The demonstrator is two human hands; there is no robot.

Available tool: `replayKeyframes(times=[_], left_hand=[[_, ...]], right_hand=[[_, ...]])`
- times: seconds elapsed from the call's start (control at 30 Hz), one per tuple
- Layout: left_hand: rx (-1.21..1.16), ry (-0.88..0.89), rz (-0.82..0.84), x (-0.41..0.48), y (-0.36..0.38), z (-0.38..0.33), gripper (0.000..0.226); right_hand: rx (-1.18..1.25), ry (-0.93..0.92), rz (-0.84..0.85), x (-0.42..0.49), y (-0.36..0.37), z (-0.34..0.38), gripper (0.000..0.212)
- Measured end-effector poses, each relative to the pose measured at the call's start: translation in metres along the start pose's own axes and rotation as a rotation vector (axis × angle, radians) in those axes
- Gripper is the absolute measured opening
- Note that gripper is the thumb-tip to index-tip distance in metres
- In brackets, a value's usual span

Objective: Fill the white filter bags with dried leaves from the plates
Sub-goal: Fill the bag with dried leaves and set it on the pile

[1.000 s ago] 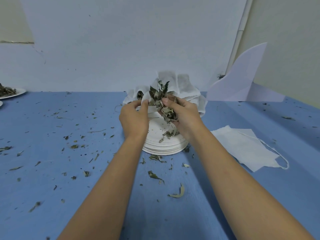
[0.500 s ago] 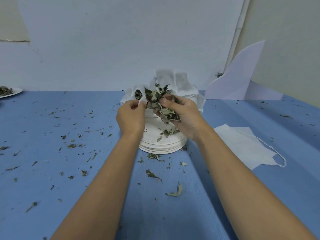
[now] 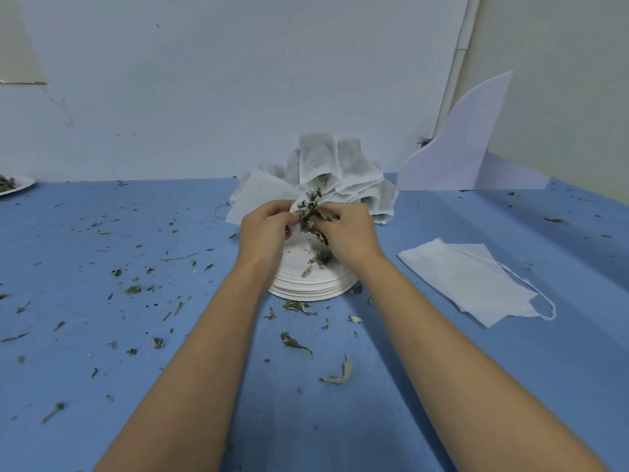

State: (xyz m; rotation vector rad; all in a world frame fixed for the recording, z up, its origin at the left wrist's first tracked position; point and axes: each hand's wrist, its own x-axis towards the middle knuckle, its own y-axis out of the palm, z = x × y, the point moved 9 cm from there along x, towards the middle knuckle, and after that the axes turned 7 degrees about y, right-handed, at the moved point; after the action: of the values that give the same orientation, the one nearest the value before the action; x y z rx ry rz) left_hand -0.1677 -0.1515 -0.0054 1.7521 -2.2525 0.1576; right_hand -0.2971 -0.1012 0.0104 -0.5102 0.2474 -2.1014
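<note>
My left hand pinches the mouth of a white filter bag over a stack of white plates. My right hand grips a bunch of dried leaves at that bag's opening. A few leaves lie on the top plate under my right hand. Behind my hands, several filled white filter bags are heaped against the wall. Several flat empty filter bags with drawstrings lie on the blue table at the right.
Leaf crumbs are scattered over the blue table, mostly left of and in front of the plates. A plate with leaves sits at the far left edge. A bent white sheet leans on the wall at the back right.
My two hands have come closer together. The bunch of leaves in my right hand has gone further into the bag's mouth, and less of it shows.
</note>
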Motion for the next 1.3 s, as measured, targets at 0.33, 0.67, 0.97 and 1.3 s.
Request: replayKeyframes(times=[0.33, 0.67, 0.97, 1.3], left_hand=[[0.201, 0.085, 0.234, -0.006, 0.029, -0.006, 0.027], [0.440, 0.251, 0.366, -0.009, 0.038, -0.013, 0.052], [0.586, 0.353, 0.006, 0.001, 0.001, -0.030, 0.036], [0.638, 0.344, -0.056, 0.000, 0.002, -0.023, 0.022]], right_hand=[[-0.044, 0.057, -0.052, 0.005, -0.006, -0.008, 0.018], [0.366, 0.312, 0.167, 0.006, 0.014, -0.020, 0.036], [0.455, 0.219, 0.290, 0.003, 0.035, -0.005, 0.052], [0.123, 0.111, 0.234, -0.007, 0.027, 0.004, 0.042]])
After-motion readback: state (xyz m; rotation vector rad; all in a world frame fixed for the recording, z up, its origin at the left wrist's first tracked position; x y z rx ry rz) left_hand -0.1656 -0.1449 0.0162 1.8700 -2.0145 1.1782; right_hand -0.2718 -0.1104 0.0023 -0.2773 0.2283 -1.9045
